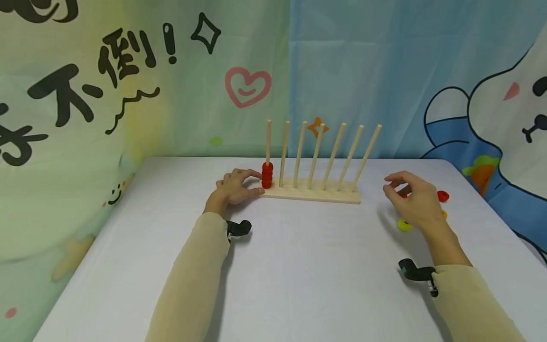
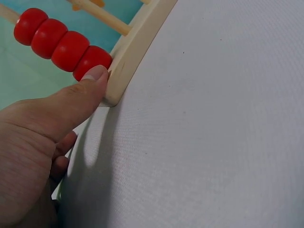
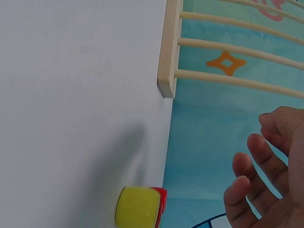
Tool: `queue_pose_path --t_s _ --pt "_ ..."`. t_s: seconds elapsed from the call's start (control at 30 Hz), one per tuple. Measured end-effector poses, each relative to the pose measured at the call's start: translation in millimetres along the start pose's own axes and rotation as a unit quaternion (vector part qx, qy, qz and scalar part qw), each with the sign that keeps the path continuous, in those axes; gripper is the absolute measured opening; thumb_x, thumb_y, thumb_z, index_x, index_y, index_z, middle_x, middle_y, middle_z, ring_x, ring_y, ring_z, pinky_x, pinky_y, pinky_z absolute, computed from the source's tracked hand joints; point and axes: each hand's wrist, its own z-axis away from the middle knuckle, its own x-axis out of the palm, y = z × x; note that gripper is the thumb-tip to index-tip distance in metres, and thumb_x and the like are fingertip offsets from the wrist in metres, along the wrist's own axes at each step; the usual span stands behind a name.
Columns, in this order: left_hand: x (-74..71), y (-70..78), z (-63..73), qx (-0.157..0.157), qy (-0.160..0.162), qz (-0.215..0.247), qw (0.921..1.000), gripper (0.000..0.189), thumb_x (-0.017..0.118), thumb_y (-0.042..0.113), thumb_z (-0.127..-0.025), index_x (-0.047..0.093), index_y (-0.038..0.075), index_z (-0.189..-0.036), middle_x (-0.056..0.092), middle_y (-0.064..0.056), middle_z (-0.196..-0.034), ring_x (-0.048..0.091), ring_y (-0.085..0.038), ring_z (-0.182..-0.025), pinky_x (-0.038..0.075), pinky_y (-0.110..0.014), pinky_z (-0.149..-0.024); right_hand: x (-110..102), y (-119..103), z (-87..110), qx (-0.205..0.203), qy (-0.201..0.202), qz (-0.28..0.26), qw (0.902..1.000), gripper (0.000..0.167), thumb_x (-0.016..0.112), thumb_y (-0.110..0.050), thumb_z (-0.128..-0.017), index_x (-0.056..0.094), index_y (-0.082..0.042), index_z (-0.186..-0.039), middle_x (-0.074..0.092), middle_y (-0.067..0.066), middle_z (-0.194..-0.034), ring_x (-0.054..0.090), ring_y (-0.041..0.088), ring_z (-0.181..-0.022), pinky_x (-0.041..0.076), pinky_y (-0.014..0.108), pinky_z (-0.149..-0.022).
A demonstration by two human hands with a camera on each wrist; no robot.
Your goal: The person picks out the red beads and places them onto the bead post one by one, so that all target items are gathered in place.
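A wooden peg rack stands on the white table, its row of upright pegs rising from a flat base. Several red beads are stacked on its leftmost peg. My left hand holds the left end of the base, with the thumb against the wood and lowest bead in the left wrist view. To the right of the rack, my right hand hovers with loosely bent fingers and nothing visible between them. Below it lies a yellow bead, also partly visible in the right wrist view.
Near the right hand lie a red bead and an orange-yellow bead, the latter mostly hidden. Another red piece shows behind the right fingers. A printed cloth backdrop hangs behind the table's far edge. Both wrists carry small black cameras.
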Motion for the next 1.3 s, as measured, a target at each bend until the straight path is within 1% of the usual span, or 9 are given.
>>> queue_pose_path --t_s 0.1,0.3,0.37,0.53,0.6,0.87,0.97,1.13,1.3 --pt "-1.2 -0.9 0.3 -0.002 0.001 0.001 1.0000 0.052 0.065 0.058 -0.087 0.053 0.041 -0.135 0.029 -0.004 -0.155 0.027 -0.035 -0.135 0.021 -0.055 -0.103 -3 2 0.6 0.020 -0.019 0.007 0.9996 0.027 0.066 -0.025 -0.094 0.066 -0.010 -0.116 0.065 0.009 -0.101 0.058 0.027 -0.083 0.043 0.024 -0.060" --pt "-3.2 -3.2 1.1 -0.004 0.002 -0.001 1.0000 0.052 0.065 0.058 -0.087 0.053 0.041 -0.135 0.029 -0.005 -0.155 0.026 -0.036 -0.136 0.021 -0.056 -0.103 -7 9 2.0 0.056 -0.048 0.015 0.9972 0.035 0.063 -0.032 -0.096 0.063 -0.008 -0.122 0.062 0.012 -0.107 0.058 0.031 -0.089 0.046 0.025 -0.054" --pt "-3.4 -4.1 1.2 -0.007 0.002 -0.002 1.0000 0.052 0.065 0.058 -0.087 0.053 0.041 -0.135 0.029 -0.005 -0.155 0.026 -0.036 -0.136 0.021 -0.056 -0.104 -8 11 2.2 0.059 -0.048 0.024 0.9968 0.035 0.063 -0.032 -0.096 0.062 -0.008 -0.122 0.062 0.012 -0.107 0.057 0.031 -0.089 0.045 0.027 -0.059" --pt "-4.1 -6.6 1.3 -0.010 0.003 -0.006 0.9999 0.052 0.064 0.059 -0.087 0.052 0.043 -0.135 0.029 -0.004 -0.155 0.027 -0.035 -0.135 0.022 -0.056 -0.104 -7 17 1.1 0.058 -0.054 0.039 0.9961 0.036 0.064 -0.028 -0.095 0.061 -0.005 -0.122 0.062 0.016 -0.107 0.058 0.031 -0.086 0.045 0.029 -0.059" --pt "-4.4 -7.2 1.6 -0.009 0.003 -0.008 0.9999 0.052 0.064 0.059 -0.087 0.052 0.042 -0.135 0.029 -0.004 -0.155 0.027 -0.035 -0.135 0.022 -0.056 -0.104 -7 19 1.1 0.060 -0.058 0.044 0.9955 0.036 0.064 -0.027 -0.095 0.061 -0.005 -0.122 0.062 0.017 -0.108 0.058 0.032 -0.086 0.047 0.029 -0.056" --pt "1.9 -5.5 -1.4 0.000 0.006 -0.006 1.0000 0.052 0.064 0.061 -0.086 0.053 0.043 -0.134 0.030 -0.004 -0.155 0.029 -0.034 -0.134 0.023 -0.055 -0.103 -11 31 3.0 0.073 -0.086 0.069 0.9912 0.038 0.063 -0.027 -0.095 0.058 -0.004 -0.125 0.062 0.020 -0.110 0.061 0.038 -0.090 0.049 0.033 -0.059" --pt "5.4 -3.5 -3.3 0.004 0.004 -0.009 0.9999 0.051 0.063 0.061 -0.086 0.053 0.044 -0.134 0.030 -0.004 -0.155 0.029 -0.034 -0.133 0.024 -0.054 -0.102 -17 35 2.2 0.091 -0.104 0.086 0.9867 0.042 0.062 -0.030 -0.096 0.056 -0.004 -0.128 0.060 0.023 -0.115 0.058 0.041 -0.095 0.051 0.041 -0.063" --pt "6.9 -1.5 -3.1 0.002 0.003 -0.008 1.0000 0.051 0.064 0.060 -0.087 0.053 0.044 -0.133 0.030 -0.004 -0.154 0.028 -0.034 -0.134 0.024 -0.053 -0.102 -22 38 1.1 0.122 -0.121 0.094 0.9806 0.048 0.059 -0.035 -0.097 0.052 -0.003 -0.132 0.056 0.025 -0.121 0.054 0.045 -0.101 0.049 0.056 -0.074" --pt "4.4 -1.9 -0.9 -0.002 0.009 -0.006 0.9999 0.050 0.064 0.060 -0.087 0.054 0.043 -0.133 0.030 -0.004 -0.154 0.029 -0.034 -0.133 0.023 -0.054 -0.102 -18 36 0.4 0.121 -0.114 0.077 0.9831 0.046 0.059 -0.034 -0.098 0.054 -0.003 -0.131 0.057 0.025 -0.120 0.055 0.045 -0.101 0.052 0.052 -0.072"
